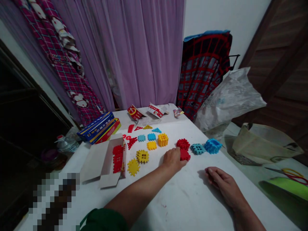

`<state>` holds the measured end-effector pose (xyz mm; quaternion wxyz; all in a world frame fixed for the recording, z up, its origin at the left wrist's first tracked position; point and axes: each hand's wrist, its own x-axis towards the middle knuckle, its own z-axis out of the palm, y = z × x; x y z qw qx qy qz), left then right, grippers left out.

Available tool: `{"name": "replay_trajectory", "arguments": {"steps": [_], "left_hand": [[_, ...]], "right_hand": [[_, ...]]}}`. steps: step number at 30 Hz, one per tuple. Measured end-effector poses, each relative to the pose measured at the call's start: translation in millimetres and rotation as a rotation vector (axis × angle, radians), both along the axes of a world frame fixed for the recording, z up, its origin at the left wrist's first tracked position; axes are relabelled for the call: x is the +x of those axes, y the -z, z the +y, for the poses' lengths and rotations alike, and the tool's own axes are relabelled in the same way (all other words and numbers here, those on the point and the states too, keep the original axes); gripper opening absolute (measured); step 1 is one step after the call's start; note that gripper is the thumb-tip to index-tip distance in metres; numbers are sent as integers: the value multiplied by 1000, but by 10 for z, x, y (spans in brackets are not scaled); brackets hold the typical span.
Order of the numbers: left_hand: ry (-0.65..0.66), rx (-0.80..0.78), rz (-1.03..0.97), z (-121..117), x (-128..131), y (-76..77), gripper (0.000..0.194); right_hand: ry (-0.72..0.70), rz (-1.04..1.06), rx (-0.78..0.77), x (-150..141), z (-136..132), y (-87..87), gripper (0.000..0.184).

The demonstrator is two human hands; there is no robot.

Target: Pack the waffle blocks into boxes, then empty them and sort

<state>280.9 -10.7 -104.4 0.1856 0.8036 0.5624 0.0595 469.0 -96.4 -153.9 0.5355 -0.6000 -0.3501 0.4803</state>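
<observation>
My left hand (172, 159) reaches across the white table, its fingers closed at the left side of a red plastic building block piece (185, 155) with toothed edges. Just behind that piece lies a red block stack (183, 143). To its right are a teal block piece (197, 148) and a blue hollow cube (213, 146). My right hand (220, 180) rests near the right table edge, thumb and fingers curled together, with nothing visible in them. A yellow-orange cube (163, 140) stands to the left, beyond my left hand.
An open carton (93, 160) holds red pieces (118, 158) on the left. Yellow pieces (142, 156), blue pieces (151, 137) and small red pieces (132, 142) lie mid-table. Blue boxes (97, 126) and torn red-and-white packaging (156, 110) sit further back. Scissors (290, 173) are at right, off the table.
</observation>
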Motion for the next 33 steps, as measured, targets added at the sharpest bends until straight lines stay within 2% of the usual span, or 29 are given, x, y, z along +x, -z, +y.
{"name": "replay_trajectory", "arguments": {"steps": [3,6,9,11,13,14,16,19,24,29,33], "left_hand": [[13,21,-61,-45,-107,-113,51],[54,89,-135,-161,-456,-361,52],[12,196,-150,-298,-1102,-697,60],[-114,224,-73,-344,-1634,-885,61],[-215,237,40,-328,-2158,-979,61],[-251,244,88,-299,-2391,-983,62],[-237,239,178,-210,-2765,-917,59],[-199,241,267,-58,-3067,-734,58],[-166,236,261,122,-3154,-546,56],[-153,196,279,212,-3138,-474,55],[-150,203,349,169,-3124,-466,60]], "right_hand": [[50,25,-38,-1,-2,10,50],[83,28,-58,9,-6,47,48],[86,8,-57,30,-6,91,46],[90,-13,-51,43,0,114,44],[96,-38,-47,51,6,130,43],[99,-50,-47,52,8,134,43],[110,-78,-57,51,8,132,43],[143,-120,-74,33,-3,94,41],[165,-155,-91,-35,-12,2,38],[185,-168,-88,-63,0,-7,36],[195,-192,-97,-36,-1,27,37]]}}
